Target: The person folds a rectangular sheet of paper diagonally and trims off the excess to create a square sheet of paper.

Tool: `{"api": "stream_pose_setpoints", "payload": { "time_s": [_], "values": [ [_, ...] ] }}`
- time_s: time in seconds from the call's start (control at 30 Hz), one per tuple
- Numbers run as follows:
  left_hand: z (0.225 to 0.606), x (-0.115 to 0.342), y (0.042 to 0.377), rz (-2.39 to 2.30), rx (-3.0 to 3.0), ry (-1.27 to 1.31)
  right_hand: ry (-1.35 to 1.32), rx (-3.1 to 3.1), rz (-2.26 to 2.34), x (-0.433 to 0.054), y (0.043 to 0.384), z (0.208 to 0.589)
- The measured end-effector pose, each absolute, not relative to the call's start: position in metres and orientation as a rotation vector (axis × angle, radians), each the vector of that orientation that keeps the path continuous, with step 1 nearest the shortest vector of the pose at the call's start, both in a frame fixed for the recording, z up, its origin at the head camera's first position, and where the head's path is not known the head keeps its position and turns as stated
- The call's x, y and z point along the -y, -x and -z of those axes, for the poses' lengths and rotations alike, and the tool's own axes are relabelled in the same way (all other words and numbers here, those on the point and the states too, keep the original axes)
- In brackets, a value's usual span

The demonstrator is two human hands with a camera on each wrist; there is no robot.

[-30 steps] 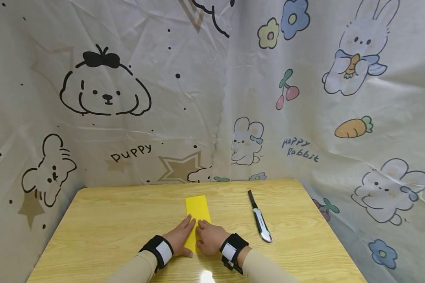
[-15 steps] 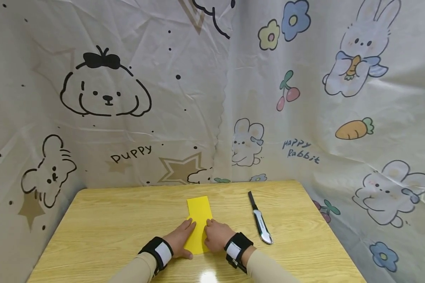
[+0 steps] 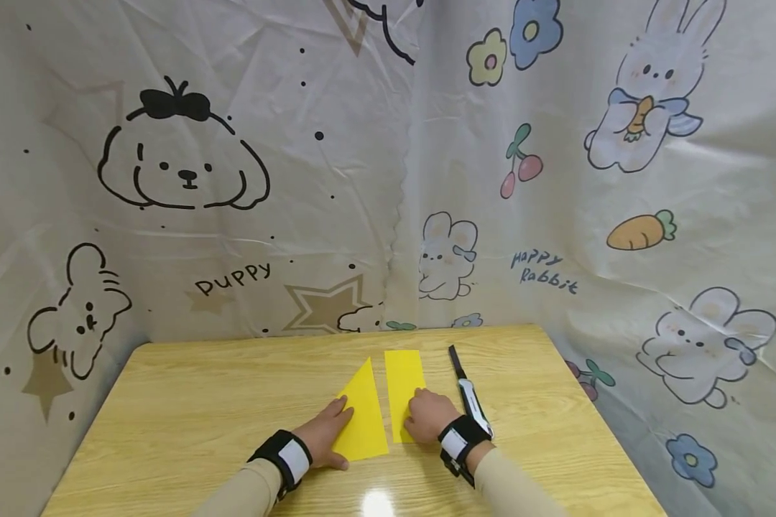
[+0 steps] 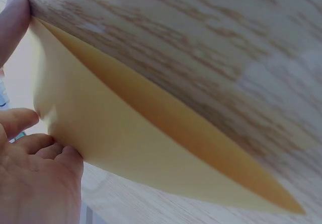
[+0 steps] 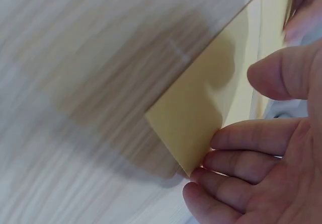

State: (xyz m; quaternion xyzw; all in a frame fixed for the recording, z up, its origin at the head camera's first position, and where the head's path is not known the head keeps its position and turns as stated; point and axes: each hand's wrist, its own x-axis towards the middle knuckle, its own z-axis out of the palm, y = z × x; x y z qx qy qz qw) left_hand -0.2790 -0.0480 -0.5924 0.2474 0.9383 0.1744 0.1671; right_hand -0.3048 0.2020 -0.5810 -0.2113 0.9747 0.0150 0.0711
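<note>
My left hand (image 3: 323,434) lies along the left side of a yellow folded paper (image 3: 365,424), shaped like a tall triangle. In the left wrist view, its fingers touch one edge of this paper (image 4: 100,113), and a narrow gap shows between the two layers. A separate yellow rectangular paper strip (image 3: 404,384) lies just to the right. On that strip's right side rests my right hand (image 3: 430,415). The right wrist view shows the fingertips touching the strip (image 5: 191,98), with the thumb held apart.
A utility knife (image 3: 475,403) with a black blade lies on the wooden table (image 3: 233,388), right beside the right wristband. A white cloth (image 3: 336,179) printed with cartoon animals hangs behind the table and at its sides.
My right hand has slid the yellow strip rightward off the folded paper, leaving a narrow gap between them and uncovering the triangular shape. My left hand has stayed almost in place.
</note>
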Motion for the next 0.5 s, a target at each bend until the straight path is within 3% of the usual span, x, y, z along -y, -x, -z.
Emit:
{"api": "stream_pose_setpoints", "payload": {
  "time_s": [0.5],
  "values": [
    [0.589, 0.048, 0.279, -0.512, -2.660, -0.665, 0.430, -2.950, 0.099, -0.238, 0.315, 0.573]
  ]
}}
